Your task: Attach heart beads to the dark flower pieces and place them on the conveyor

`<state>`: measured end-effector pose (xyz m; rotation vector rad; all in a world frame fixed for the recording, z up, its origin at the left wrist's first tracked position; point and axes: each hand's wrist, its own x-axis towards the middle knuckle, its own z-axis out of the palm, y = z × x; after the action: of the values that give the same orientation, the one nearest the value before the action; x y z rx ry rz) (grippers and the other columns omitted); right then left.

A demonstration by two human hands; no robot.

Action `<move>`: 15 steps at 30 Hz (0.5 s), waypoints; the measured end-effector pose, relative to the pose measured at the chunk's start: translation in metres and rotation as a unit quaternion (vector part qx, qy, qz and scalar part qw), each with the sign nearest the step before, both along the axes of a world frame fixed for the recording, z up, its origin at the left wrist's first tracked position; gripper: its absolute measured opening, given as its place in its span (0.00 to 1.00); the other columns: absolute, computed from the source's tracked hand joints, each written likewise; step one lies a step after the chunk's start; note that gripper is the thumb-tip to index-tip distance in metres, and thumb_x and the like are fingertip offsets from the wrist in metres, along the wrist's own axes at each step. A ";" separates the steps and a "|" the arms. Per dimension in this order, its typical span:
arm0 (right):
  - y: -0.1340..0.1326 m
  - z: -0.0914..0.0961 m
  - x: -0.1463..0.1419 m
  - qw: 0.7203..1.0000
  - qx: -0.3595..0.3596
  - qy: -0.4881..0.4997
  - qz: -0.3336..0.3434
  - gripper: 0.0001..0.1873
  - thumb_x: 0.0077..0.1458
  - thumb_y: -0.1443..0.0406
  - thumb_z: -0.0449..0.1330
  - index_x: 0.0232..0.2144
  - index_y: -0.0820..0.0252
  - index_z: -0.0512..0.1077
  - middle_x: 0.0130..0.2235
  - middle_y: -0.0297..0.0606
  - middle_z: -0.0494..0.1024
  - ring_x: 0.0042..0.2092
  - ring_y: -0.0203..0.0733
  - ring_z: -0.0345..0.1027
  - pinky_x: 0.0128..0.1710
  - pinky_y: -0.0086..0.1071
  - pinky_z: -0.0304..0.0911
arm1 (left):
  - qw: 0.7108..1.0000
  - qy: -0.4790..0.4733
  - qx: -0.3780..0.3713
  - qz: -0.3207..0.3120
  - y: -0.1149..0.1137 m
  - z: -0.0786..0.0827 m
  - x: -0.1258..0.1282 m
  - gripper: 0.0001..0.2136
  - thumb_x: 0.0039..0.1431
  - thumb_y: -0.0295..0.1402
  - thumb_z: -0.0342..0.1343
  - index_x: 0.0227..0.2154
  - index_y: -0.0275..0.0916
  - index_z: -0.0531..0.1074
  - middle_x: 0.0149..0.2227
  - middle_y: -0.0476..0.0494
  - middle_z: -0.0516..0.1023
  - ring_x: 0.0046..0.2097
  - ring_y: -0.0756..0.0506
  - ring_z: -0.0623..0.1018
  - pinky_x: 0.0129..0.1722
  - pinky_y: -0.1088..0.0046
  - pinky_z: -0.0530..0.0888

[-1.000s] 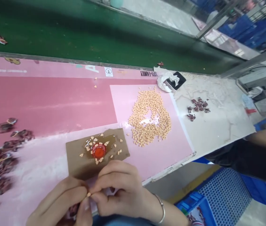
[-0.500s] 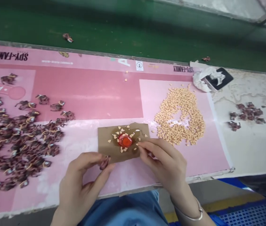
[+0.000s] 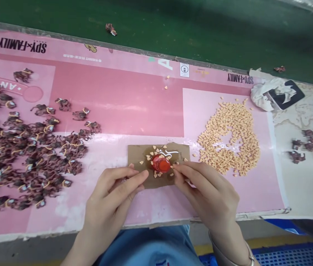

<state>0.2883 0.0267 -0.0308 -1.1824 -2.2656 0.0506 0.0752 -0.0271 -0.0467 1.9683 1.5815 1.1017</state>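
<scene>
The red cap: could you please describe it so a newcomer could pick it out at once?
Find the long pink printed mat. Near its front edge lies a piece of brown card, and on it sits a round red cap, the only bright red thing there, ringed by small pale bits beside the right hand.

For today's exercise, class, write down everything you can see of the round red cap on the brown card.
The round red cap looks like glossy, slightly translucent plastic, with stepped rings on its side. It sits near the middle of a brown cardboard piece smeared with something shiny. Pale heart-shaped bits lie around it, some against its edge. The right hand's fingertips are right beside it; contact is hard to tell.
</scene>
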 end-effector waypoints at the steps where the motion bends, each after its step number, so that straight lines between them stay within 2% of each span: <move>1: 0.000 0.000 0.000 1.000 -0.001 -0.003 0.000 0.06 0.68 0.72 0.60 0.39 0.57 0.74 0.33 0.36 0.83 0.33 0.37 0.79 0.37 0.29 0.77 | 1.000 -0.022 -0.016 0.005 -0.002 -0.002 0.000 0.11 0.73 0.25 0.54 0.52 0.44 0.75 0.44 0.50 0.77 0.49 0.52 0.81 0.53 0.84 0.77; 4: 0.000 0.000 0.002 1.000 -0.003 -0.006 0.000 0.06 0.68 0.72 0.60 0.39 0.57 0.74 0.33 0.36 0.83 0.33 0.36 0.79 0.37 0.28 0.77 | 0.991 -0.106 -0.073 0.039 -0.006 -0.004 0.002 0.08 0.70 0.29 0.60 0.49 0.44 0.74 0.40 0.51 0.81 0.45 0.51 0.84 0.49 0.83 0.80; 8: -0.001 0.005 0.001 1.000 -0.006 0.003 0.009 0.07 0.67 0.73 0.60 0.39 0.58 0.74 0.32 0.37 0.83 0.32 0.36 0.79 0.36 0.27 0.77 | 0.992 -0.117 -0.047 0.016 -0.005 0.001 0.003 0.04 0.67 0.28 0.63 0.39 0.44 0.75 0.37 0.54 0.83 0.42 0.53 0.84 0.48 0.86 0.79; 11: -0.006 0.015 -0.005 0.997 -0.050 0.054 0.015 0.08 0.64 0.75 0.61 0.39 0.58 0.74 0.32 0.36 0.83 0.31 0.34 0.78 0.37 0.25 0.77 | 0.994 -0.104 -0.027 -0.013 -0.002 0.004 0.001 0.07 0.68 0.23 0.60 0.41 0.42 0.77 0.41 0.52 0.83 0.43 0.54 0.83 0.50 0.87 0.78; 15: -0.014 0.023 -0.018 0.980 -0.141 0.142 0.021 0.08 0.62 0.74 0.61 0.36 0.58 0.76 0.31 0.34 0.82 0.30 0.32 0.78 0.33 0.21 0.77 | 0.992 -0.125 -0.004 -0.020 -0.002 0.001 0.000 0.14 0.64 0.16 0.59 0.45 0.40 0.78 0.44 0.48 0.82 0.48 0.50 0.82 0.53 0.79 0.79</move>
<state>0.2708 0.0128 -0.0076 -1.1822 -2.0728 0.5389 0.0749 -0.0294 -0.0452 1.7688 1.4067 1.2690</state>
